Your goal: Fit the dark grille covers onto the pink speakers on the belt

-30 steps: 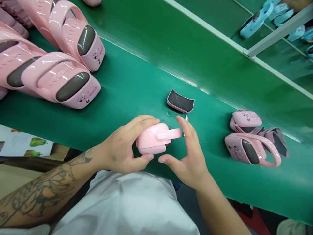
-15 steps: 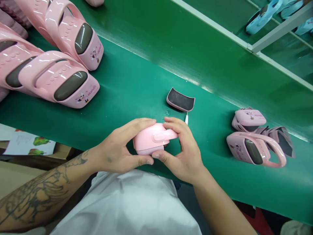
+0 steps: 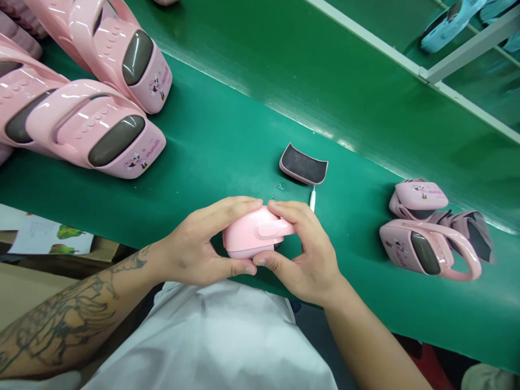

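Both my hands hold one small pink plastic case with a handle [image 3: 254,234] just above the near edge of the green belt [image 3: 227,135]. My left hand [image 3: 203,246] wraps its left end, fingers over the top and thumb underneath. My right hand [image 3: 306,252] grips the right end, fingers curled over the handle. Just beyond my fingers lies a curved dark panel with a pink rim [image 3: 304,164], with a thin white stick [image 3: 312,199] below it.
Several large pink cases with dark windows [image 3: 101,135] are piled at the belt's left. At the right lie two small pink cases [image 3: 422,246] and a loose dark-lined part [image 3: 473,235]. Blue parts [image 3: 450,21] sit beyond a white rail [image 3: 422,73].
One second ago my right hand was open beside the case; it has since closed over the handle end. The case has stayed in nearly the same spot.
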The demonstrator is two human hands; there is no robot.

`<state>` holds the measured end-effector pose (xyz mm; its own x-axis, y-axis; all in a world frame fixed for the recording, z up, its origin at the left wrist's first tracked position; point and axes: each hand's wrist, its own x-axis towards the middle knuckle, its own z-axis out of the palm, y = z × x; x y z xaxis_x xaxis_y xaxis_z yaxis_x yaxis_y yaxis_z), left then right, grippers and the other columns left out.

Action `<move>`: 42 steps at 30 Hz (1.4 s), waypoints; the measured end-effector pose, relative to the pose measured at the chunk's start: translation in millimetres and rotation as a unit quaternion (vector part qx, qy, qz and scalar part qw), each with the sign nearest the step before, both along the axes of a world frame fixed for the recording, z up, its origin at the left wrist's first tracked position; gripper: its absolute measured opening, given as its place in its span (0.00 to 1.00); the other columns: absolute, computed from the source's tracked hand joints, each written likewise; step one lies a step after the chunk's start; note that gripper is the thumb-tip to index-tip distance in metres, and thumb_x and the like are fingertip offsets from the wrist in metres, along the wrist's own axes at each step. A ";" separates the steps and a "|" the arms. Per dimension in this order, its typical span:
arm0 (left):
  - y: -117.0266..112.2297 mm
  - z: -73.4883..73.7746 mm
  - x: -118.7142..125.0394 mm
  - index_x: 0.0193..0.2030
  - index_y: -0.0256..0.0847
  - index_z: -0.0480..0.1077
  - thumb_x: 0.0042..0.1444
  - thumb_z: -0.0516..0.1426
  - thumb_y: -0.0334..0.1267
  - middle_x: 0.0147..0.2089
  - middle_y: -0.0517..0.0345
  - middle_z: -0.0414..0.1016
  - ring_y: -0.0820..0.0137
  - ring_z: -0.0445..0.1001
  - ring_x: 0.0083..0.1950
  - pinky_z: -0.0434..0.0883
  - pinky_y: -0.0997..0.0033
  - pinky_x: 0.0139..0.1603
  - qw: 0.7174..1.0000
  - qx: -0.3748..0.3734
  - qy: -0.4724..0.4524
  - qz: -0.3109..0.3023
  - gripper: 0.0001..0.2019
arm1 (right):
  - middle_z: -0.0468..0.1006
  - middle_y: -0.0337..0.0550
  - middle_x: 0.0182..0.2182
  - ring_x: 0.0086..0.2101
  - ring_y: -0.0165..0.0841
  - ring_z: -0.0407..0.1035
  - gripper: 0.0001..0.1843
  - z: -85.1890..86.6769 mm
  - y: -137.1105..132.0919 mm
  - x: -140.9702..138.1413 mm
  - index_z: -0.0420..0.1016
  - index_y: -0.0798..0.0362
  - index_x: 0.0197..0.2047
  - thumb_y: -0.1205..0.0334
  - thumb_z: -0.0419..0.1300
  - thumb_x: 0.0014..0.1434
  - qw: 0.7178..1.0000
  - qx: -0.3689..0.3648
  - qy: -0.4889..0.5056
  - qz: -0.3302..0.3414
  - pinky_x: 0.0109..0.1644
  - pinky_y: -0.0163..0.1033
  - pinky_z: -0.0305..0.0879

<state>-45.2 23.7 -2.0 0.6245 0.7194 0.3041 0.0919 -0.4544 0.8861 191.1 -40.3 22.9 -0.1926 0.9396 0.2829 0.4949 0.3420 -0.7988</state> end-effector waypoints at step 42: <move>14.1 17.4 66.9 0.37 0.44 0.79 0.67 0.48 0.71 0.34 0.52 0.85 0.47 0.85 0.53 0.85 0.48 0.47 0.864 -0.294 -0.260 0.315 0.33 | 0.74 0.54 0.68 0.68 0.48 0.70 0.39 -16.4 -4.3 -30.6 0.68 0.46 0.72 0.28 0.47 0.73 0.948 -0.068 0.274 -0.149 0.72 0.61 0.68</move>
<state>21.7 37.7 15.4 -0.0593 0.9925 -0.1073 -0.3236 0.0826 0.9426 160.5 -44.6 6.6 0.2278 0.9641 0.1362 0.0517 0.1278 -0.9905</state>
